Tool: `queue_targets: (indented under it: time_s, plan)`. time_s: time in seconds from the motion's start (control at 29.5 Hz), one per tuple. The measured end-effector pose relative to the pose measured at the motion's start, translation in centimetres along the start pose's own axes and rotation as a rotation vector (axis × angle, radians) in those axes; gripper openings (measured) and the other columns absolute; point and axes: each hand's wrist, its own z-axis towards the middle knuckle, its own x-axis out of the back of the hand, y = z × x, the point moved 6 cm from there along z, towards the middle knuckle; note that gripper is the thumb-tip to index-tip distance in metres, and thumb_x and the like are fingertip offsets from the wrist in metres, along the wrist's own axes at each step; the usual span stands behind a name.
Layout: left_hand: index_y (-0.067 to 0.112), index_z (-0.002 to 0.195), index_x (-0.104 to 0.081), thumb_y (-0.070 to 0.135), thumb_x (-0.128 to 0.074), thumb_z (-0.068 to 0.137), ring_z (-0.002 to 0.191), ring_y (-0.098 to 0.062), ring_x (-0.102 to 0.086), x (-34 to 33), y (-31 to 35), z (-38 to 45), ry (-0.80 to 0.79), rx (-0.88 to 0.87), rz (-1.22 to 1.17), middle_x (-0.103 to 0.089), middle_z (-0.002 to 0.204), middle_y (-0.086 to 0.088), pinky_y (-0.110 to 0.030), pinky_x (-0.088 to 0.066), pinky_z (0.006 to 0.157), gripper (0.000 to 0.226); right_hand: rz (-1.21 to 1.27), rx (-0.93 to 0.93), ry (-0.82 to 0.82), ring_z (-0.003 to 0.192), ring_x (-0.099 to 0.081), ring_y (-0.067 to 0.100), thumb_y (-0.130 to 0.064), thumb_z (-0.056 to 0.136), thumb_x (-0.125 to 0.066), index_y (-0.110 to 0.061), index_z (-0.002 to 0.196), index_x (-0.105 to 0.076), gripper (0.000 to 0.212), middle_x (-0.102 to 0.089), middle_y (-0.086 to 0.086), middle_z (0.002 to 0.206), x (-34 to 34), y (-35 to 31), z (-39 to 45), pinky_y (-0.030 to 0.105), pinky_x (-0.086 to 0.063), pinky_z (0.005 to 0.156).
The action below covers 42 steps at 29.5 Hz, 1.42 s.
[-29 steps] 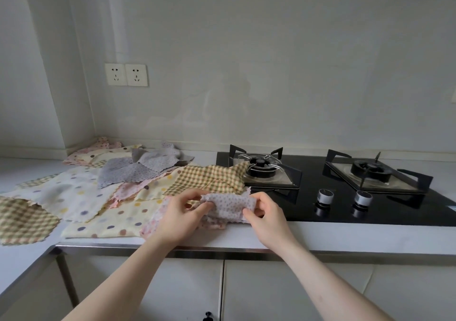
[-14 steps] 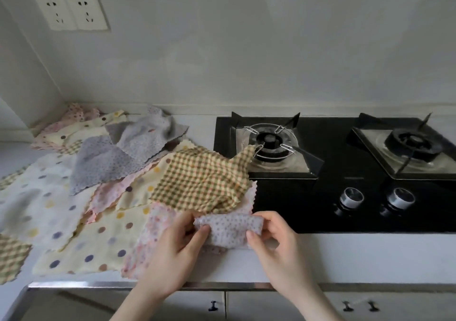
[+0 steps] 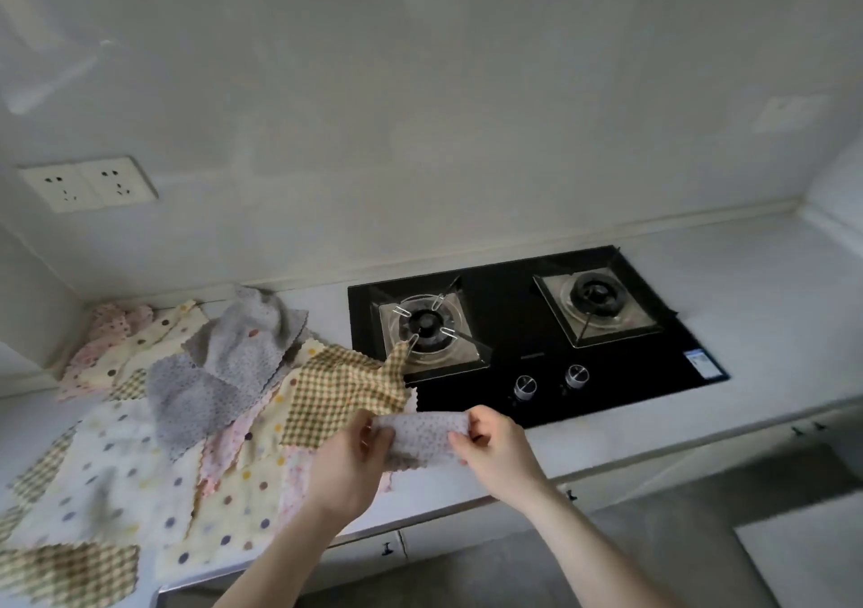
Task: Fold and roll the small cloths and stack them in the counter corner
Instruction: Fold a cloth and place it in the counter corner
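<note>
A small folded pale-lilac dotted cloth [image 3: 422,434] is held just above the counter's front edge. My left hand [image 3: 348,460] pinches its left end and my right hand [image 3: 497,451] pinches its right end. Behind it lies a brown checked cloth [image 3: 341,388] whose corner reaches onto the stove. Several loose cloths cover the counter to the left: grey dotted ones [image 3: 219,374], cream ones with coloured dots [image 3: 229,505], and pink ones [image 3: 107,332] back in the counter corner.
A black two-burner gas stove [image 3: 607,374] with two knobs [image 3: 551,381] sits right of the cloths. Bare counter [image 3: 770,308] stretches to the right corner. A double wall socket [image 3: 88,182] is at the upper left. Cabinet fronts [image 3: 420,542] run below the counter edge.
The camera has tilted and swung, so the counter now looks slanted. Both hands still hold the lilac cloth by its ends, lifted slightly off the pile.
</note>
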Motion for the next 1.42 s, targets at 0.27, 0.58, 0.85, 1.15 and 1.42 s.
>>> queue_targets:
  time_s: [0.27, 0.58, 0.85, 1.15, 1.42]
  plan:
    - [0.027, 0.089, -0.059, 0.032, -0.062, 0.099, 0.055, -0.01, -0.057, -2.2, 10.5, 0.1, -0.235, -0.183, -0.017, -0.067, 0.071, 0.005, -0.03, -0.044, 0.052, 0.012, 0.022, -0.08, 0.189, 0.09, -0.072, 0.002, -0.032, 0.096, -0.069, -0.027, 0.102, -0.066, 0.008, -0.074, -0.011, 0.104, 9.7, -1.0, -5.5, 0.027, -0.063, 0.077]
    - [0.029, 0.108, -0.06, 0.025, -0.06, 0.098, 0.079, -0.01, -0.069, -10.9, 22.6, 2.2, -0.375, -0.342, 0.05, -0.07, 0.09, 0.009, -0.037, -0.061, 0.074, 0.011, 0.043, -0.148, 0.34, 0.092, -0.071, 0.004, -0.021, 0.095, -0.068, -0.025, 0.105, -0.066, 0.011, -0.072, -0.009, 0.104, 22.1, 3.8, -6.8, 0.024, -0.062, 0.077]
    - [0.024, 0.105, -0.061, 0.023, -0.06, 0.098, 0.077, -0.018, -0.068, -23.3, 34.6, 0.9, -0.4, -0.325, 0.011, -0.07, 0.088, 0.003, -0.035, -0.055, 0.064, 0.007, 0.011, -0.199, 0.375, 0.087, -0.073, 0.008, -0.029, 0.093, -0.07, -0.023, 0.11, -0.067, 0.018, -0.074, -0.011, 0.101, 37.7, 12.0, -9.0, 0.038, -0.062, 0.086]
    - [0.022, 0.095, -0.06, 0.019, -0.061, 0.093, 0.07, -0.014, -0.06, -31.2, 43.2, 2.4, -0.368, -0.253, -0.021, -0.066, 0.081, 0.001, -0.025, -0.044, 0.061, 0.003, -0.001, -0.173, 0.358, 0.072, -0.074, 0.009, -0.021, 0.088, -0.068, -0.019, 0.092, -0.07, 0.005, -0.076, -0.006, 0.087, 50.0, 14.8, -6.8, 0.039, -0.058, 0.08]
    - [0.023, 0.105, -0.066, 0.024, -0.065, 0.091, 0.082, -0.021, -0.067, -35.8, 47.3, 9.2, -0.428, -0.244, 0.014, -0.07, 0.092, 0.002, -0.031, -0.051, 0.07, 0.014, -0.007, -0.183, 0.401, 0.082, -0.071, 0.008, -0.023, 0.085, -0.068, -0.022, 0.088, -0.071, 0.004, -0.075, -0.007, 0.084, 55.8, 17.2, -1.6, 0.032, -0.056, 0.078]
